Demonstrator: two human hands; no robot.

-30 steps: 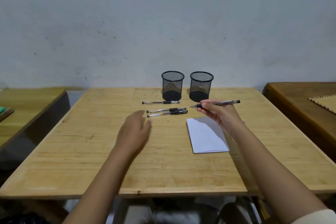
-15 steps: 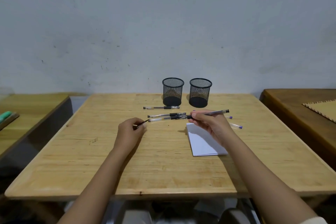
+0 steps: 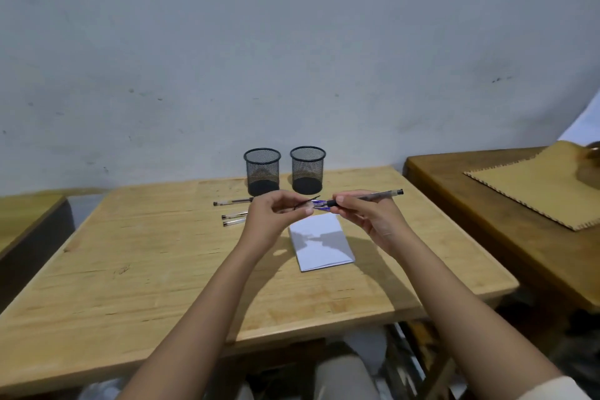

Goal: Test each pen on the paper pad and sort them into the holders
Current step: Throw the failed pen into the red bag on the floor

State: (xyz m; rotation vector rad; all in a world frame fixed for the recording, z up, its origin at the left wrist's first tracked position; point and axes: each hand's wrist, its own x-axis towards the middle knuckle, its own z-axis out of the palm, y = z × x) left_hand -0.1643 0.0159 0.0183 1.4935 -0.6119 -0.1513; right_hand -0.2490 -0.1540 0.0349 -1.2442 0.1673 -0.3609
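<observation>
Nearest the camera, 2 bare forearms reach forward over the wooden counter (image 3: 130, 286). Beyond them lies the white pad (image 3: 321, 242), flat on the counter and crossed by the hands' shadows. Above its far edge the hands meet in the air. Right hand (image 3: 367, 214) has its grip closed on a pen (image 3: 367, 196), which lies nearly level with its black end pointing right. Left hand (image 3: 276, 214) pinches what looks like the pen's cap (image 3: 308, 203) at the pen's left tip; blur hides whether cap and pen touch. Left of the hands, 3 more pens (image 3: 232, 203) lie roughly parallel on the counter, partly hidden by the left hand. Farthest back, 2 black mesh holders (image 3: 262, 171) stand upright side by side, apart, near the wall.
</observation>
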